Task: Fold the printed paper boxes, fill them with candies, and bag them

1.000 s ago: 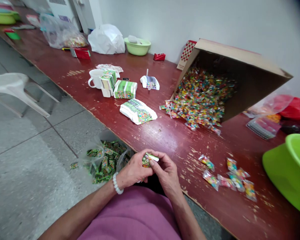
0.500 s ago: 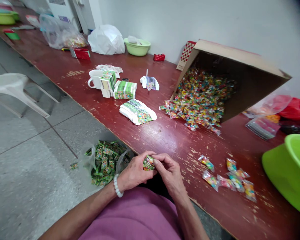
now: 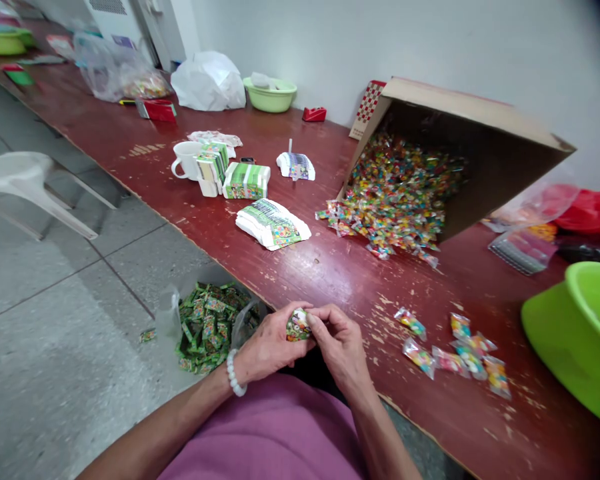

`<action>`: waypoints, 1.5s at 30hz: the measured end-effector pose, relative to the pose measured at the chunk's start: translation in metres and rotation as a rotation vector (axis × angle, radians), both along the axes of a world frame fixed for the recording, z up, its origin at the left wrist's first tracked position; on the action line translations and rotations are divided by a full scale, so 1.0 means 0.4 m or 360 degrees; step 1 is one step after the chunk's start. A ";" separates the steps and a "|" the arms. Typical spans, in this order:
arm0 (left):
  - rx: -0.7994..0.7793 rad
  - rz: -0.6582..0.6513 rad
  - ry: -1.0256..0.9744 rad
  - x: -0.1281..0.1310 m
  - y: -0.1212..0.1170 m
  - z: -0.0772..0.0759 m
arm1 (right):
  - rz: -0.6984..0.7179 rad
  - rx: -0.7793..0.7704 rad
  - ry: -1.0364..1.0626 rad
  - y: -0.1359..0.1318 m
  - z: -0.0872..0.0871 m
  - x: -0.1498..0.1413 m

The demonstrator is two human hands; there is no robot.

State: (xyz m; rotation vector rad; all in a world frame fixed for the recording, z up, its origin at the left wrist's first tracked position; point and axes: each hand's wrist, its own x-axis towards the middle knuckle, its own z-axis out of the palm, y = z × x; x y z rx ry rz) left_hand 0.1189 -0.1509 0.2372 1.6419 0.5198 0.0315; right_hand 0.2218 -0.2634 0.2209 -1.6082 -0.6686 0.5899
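At the table's front edge, my left hand [image 3: 265, 343] is closed around a small green printed candy box [image 3: 297, 325]. My right hand [image 3: 341, 343] pinches the right side of that box between thumb and fingers. Its far side is hidden by my fingers. Below on the left, a clear plastic bag [image 3: 169, 308] is full of similar green boxes [image 3: 213, 319]. On the table ahead lies a fanned stack of flat printed cartons [image 3: 273, 225]. Several wrapped candies [image 3: 473, 360] are scattered to the right of my hands.
A tipped cardboard box [image 3: 510, 160] spills wrapped candies [image 3: 400, 200] onto the red table [image 3: 340, 280]. A green basin [image 3: 560, 333] stands at right. Banded carton bundles [image 3: 247, 181] and a white mug [image 3: 184, 160] are farther back. A white stool [image 3: 20, 173] stands at left.
The camera view has shifted slightly. Both hands stay on the candy box, and a white patch now shows near its top under my right thumb.
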 end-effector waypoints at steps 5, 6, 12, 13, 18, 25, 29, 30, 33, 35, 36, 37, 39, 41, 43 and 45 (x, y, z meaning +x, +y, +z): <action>-0.0083 0.0009 0.0026 -0.001 0.002 0.001 | -0.0052 -0.0007 0.0023 0.006 0.003 -0.003; -0.0177 -0.0027 0.0008 -0.003 0.004 0.001 | -0.0039 0.0004 0.0076 0.007 0.004 -0.003; -0.0874 -0.0010 -0.0116 -0.009 0.011 -0.017 | 0.0027 0.0164 0.0621 0.006 0.002 -0.006; -0.0939 0.0023 -0.0104 -0.009 0.010 -0.022 | 0.0022 0.0181 0.0690 0.006 -0.001 -0.007; -0.0928 0.0102 -0.0089 -0.009 0.004 -0.032 | 0.0002 0.0209 0.0800 0.009 -0.001 -0.013; -0.0801 0.0189 -0.0174 -0.020 -0.001 -0.040 | -0.0027 0.0090 0.0487 0.016 0.016 -0.027; -0.0596 0.0220 -0.0305 -0.024 -0.008 -0.041 | -0.0089 0.0063 0.0224 0.019 0.012 -0.033; -0.0579 0.0222 -0.0307 -0.024 -0.011 -0.039 | -0.0101 0.0058 0.0174 0.019 0.012 -0.033; -0.0633 0.0226 -0.0224 -0.019 -0.015 -0.030 | -0.0123 0.0041 0.0055 0.020 0.016 -0.033; -0.0582 0.0224 -0.0227 -0.015 -0.015 -0.019 | -0.0127 0.0050 -0.0020 0.018 0.020 -0.031; -0.0513 0.0223 -0.0268 -0.013 -0.015 -0.014 | -0.0113 0.0062 -0.0038 0.017 0.021 -0.030; -0.0441 0.0217 -0.0319 -0.010 -0.014 -0.008 | -0.0087 0.0078 -0.0017 0.015 0.022 -0.028; -0.0383 0.0203 -0.0351 -0.005 -0.014 -0.001 | 0.0020 0.0105 0.0178 0.009 0.024 -0.024; -0.0489 0.0217 -0.0246 0.000 -0.014 0.000 | 0.0131 0.0157 0.0500 0.003 0.024 -0.019; -0.0631 0.0258 -0.0134 0.003 -0.015 -0.004 | 0.0173 0.0240 0.0740 -0.003 0.025 -0.016; -0.0724 0.0289 -0.0095 0.004 -0.014 -0.010 | 0.0139 0.0292 0.0814 -0.007 0.025 -0.016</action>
